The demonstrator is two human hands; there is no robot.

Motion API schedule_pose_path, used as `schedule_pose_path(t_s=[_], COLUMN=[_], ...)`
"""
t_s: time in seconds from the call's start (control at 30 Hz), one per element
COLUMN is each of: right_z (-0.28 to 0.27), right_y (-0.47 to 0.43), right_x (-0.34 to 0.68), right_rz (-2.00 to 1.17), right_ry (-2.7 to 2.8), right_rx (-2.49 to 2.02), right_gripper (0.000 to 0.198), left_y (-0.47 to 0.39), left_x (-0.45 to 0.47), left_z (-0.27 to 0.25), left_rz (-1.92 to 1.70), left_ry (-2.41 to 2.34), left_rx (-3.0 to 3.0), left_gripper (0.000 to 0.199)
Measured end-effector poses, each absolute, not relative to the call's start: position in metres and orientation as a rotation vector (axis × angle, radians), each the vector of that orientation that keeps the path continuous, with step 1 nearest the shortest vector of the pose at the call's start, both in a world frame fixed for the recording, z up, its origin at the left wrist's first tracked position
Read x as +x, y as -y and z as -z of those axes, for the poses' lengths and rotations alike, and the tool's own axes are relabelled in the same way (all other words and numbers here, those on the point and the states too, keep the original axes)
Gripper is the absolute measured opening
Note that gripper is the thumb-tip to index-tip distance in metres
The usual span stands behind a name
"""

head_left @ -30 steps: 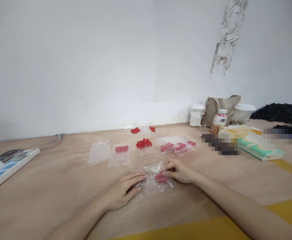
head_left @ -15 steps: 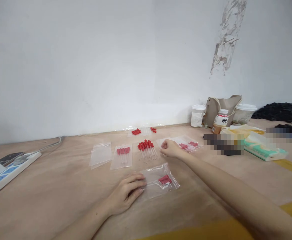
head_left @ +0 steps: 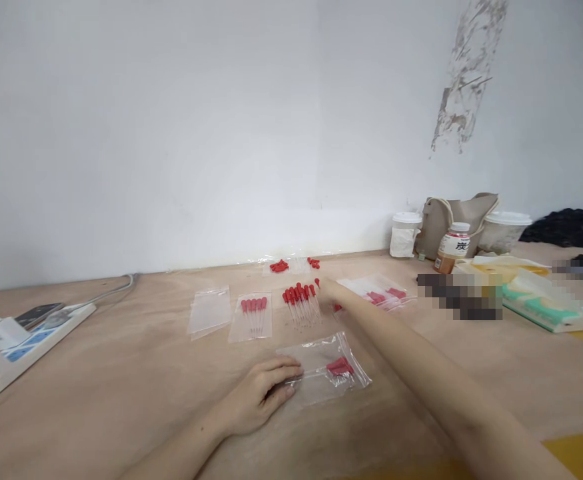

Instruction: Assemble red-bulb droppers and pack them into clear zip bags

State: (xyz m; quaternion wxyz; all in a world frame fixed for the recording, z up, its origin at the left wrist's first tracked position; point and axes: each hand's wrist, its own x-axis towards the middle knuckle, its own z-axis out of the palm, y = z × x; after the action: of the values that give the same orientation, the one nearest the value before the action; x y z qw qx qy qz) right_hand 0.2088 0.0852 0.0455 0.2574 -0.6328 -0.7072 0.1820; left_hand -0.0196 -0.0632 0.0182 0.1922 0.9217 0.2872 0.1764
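Observation:
My left hand (head_left: 266, 395) rests on the table, fingers and thumb closed on the near end of a clear zip bag (head_left: 311, 390). Red-bulbed glass droppers (head_left: 340, 366) lie inside that bag. My right hand (head_left: 328, 291) is beside the pile of loose red-bulbed droppers (head_left: 301, 303). A red bulb (head_left: 317, 283) shows at its fingertips, and another bit of red is partly visible under the hand; the fingers look closed on a dropper, though they are partly hidden. Several droppers (head_left: 254, 305) lie in a row on a flat clear bag (head_left: 237, 330) left of the pile.
Clear bags (head_left: 208, 310) lie at left, filled dropper bags (head_left: 364, 287) at right. Loose red bulbs (head_left: 279, 266) sit by the wall. A power strip (head_left: 36, 347) is far left; cups (head_left: 405, 237), a bottle (head_left: 454, 248) and a tissue pack (head_left: 548, 303) stand or lie right.
My right hand has shifted toward the dropper pile and turned, with a red bulb now showing at its fingertips. My left hand stays on the bag. The whole view has shifted slightly.

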Motion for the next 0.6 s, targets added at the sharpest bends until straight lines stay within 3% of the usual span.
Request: schedule_pose_path(t_s=[0.23, 0.33, 0.6], right_z=[-0.049, -0.026, 0.012], right_y=[-0.030, 0.003, 0.037], right_x=[0.266, 0.278, 0.265], right_rz=[-0.405, -0.612, -1.121], right_ry=[1.644, 1.355, 0.999], right_rx=[-1.733, -1.433, -1.072], right_gripper=[0.045, 0.051, 0.031], left_y=[0.063, 0.063, 0.061], left_x=[-0.018, -0.018, -0.019], left_z=[-0.019, -0.019, -0.016], left_rz=[-0.514, -0.516, -0.529], left_ry=[-0.816, -0.830, -0.813], left_rx=[2.571, 2.564, 2.555], left_gripper=[0.032, 0.032, 0.032])
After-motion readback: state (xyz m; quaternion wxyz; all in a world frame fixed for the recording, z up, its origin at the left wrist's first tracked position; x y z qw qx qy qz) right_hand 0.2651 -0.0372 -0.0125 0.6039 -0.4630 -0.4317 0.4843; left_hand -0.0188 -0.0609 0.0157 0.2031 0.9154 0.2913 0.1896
